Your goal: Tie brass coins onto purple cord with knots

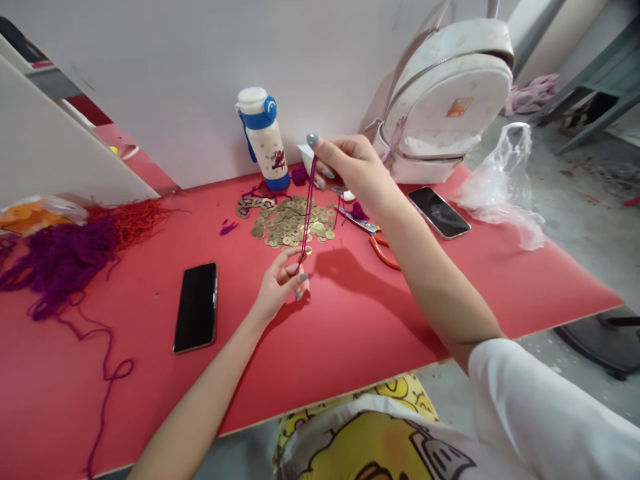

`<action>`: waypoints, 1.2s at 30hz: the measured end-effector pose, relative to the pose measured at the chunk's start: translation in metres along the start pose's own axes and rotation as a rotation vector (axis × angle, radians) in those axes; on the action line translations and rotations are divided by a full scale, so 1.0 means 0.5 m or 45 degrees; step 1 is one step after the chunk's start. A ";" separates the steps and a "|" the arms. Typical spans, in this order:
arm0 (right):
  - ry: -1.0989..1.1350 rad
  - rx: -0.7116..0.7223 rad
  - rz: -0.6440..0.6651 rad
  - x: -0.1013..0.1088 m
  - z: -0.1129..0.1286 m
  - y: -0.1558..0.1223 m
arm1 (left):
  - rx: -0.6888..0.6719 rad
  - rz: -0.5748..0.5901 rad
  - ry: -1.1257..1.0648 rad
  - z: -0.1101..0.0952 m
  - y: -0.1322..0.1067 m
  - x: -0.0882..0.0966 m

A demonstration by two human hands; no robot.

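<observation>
A doubled length of purple yarn (309, 207) runs taut and nearly upright between my two hands. My right hand (345, 163) is raised above the table and pinches its upper end between thumb and fingers. Lower down, my left hand (283, 280) closes on the bottom end, close to the red tabletop. A coin-like brass disc (303, 257) shows beside the left fingertips; whether it is threaded on the yarn I cannot tell. Just behind the left hand lies a pile of brass discs with holes (287, 223). Orange-handled scissors (383, 250) rest under my right forearm.
On the left are a tangle of purple yarn (70, 263), red strands (140, 223) and a black phone (196, 307). A white-and-blue bottle (264, 137) stands at the back. A white backpack (450, 100), another phone (439, 212) and a clear plastic bag (500, 187) are at the right.
</observation>
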State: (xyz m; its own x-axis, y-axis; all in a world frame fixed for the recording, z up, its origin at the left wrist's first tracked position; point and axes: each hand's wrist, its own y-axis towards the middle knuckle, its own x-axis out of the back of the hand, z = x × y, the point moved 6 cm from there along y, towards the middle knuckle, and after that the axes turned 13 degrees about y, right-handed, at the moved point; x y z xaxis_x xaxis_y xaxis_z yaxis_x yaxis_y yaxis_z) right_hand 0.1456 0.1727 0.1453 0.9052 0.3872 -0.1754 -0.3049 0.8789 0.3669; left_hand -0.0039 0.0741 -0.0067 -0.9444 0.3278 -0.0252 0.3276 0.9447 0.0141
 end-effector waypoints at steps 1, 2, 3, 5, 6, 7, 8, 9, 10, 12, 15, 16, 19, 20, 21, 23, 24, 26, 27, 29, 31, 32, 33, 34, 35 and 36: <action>-0.001 -0.007 0.002 -0.004 -0.002 0.000 | 0.003 -0.017 0.059 0.002 -0.002 0.003; -0.002 -0.014 0.004 -0.007 -0.004 -0.001 | 0.010 -0.036 0.118 0.003 -0.003 0.006; 0.000 -0.017 0.006 -0.009 -0.006 -0.001 | 0.014 -0.054 0.168 0.003 -0.004 0.008; 0.006 -0.020 0.013 -0.011 -0.008 -0.001 | -0.008 -0.062 0.226 -0.004 -0.005 0.009; 0.009 -0.020 0.018 -0.012 -0.009 0.000 | -0.030 -0.058 0.234 -0.009 -0.004 0.008; 0.013 -0.020 0.021 -0.012 -0.009 0.000 | -0.054 -0.052 0.233 -0.014 -0.003 0.007; 0.016 -0.023 0.024 -0.012 -0.010 0.000 | -0.070 -0.052 0.225 -0.018 -0.003 0.007; 0.020 -0.029 0.028 -0.013 -0.011 0.000 | -0.076 -0.054 0.211 -0.020 -0.002 0.007; 0.024 -0.039 0.033 -0.015 -0.012 0.000 | -0.072 -0.053 0.195 -0.021 -0.001 0.007; 0.033 -0.060 0.047 -0.021 -0.015 0.000 | -0.050 -0.056 0.164 -0.019 0.000 0.008; 0.035 -0.076 0.067 -0.032 -0.017 -0.001 | -0.017 -0.057 0.172 -0.015 -0.002 0.008; 0.034 -0.074 0.067 -0.034 -0.017 -0.001 | -0.009 -0.061 0.189 -0.015 -0.003 0.008; 0.029 -0.061 0.063 -0.034 -0.018 -0.001 | -0.003 -0.051 0.181 -0.016 -0.004 0.006; 0.023 -0.052 0.060 -0.032 -0.018 -0.001 | -0.004 -0.044 0.135 -0.017 -0.004 0.005; 0.016 -0.042 0.056 -0.028 -0.017 0.000 | -0.001 -0.036 0.075 -0.017 -0.003 0.004; 0.004 -0.015 0.036 -0.019 -0.016 0.000 | 0.019 -0.014 -0.047 -0.016 -0.002 0.003; 0.001 -0.004 0.024 -0.014 -0.015 0.001 | 0.036 -0.001 -0.098 -0.015 -0.001 0.002; 0.000 0.010 0.003 -0.005 -0.014 0.001 | 0.073 0.022 -0.176 -0.013 0.001 0.001; 0.004 0.013 -0.006 -0.001 -0.014 0.002 | 0.087 0.025 -0.211 -0.012 0.001 0.001; 0.016 0.015 -0.027 0.005 -0.014 0.004 | 0.097 0.018 -0.271 -0.013 0.003 0.002; 0.027 0.017 -0.045 0.011 -0.013 0.006 | 0.098 0.001 -0.309 -0.014 0.004 0.003; 0.029 0.018 -0.050 0.014 -0.013 0.007 | 0.101 -0.006 -0.315 -0.015 0.004 0.004; 0.030 0.021 -0.055 0.017 -0.012 0.008 | 0.106 -0.012 -0.312 -0.014 0.004 0.004; 0.031 0.025 -0.061 0.021 -0.011 0.008 | 0.114 -0.014 -0.304 -0.013 0.005 0.004; 0.035 0.029 -0.069 0.024 -0.010 0.007 | 0.123 -0.014 -0.294 -0.012 0.005 0.005; 0.040 0.033 -0.081 0.029 -0.009 0.006 | 0.130 -0.014 -0.281 -0.010 0.004 0.005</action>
State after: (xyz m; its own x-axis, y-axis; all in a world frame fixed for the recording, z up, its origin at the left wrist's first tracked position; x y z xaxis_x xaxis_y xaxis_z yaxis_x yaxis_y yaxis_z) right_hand 0.1564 0.1820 0.1399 0.9125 0.3397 -0.2278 -0.2389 0.8948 0.3772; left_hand -0.0057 0.0770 -0.0017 -0.9225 0.3001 -0.2428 0.3291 0.9401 -0.0885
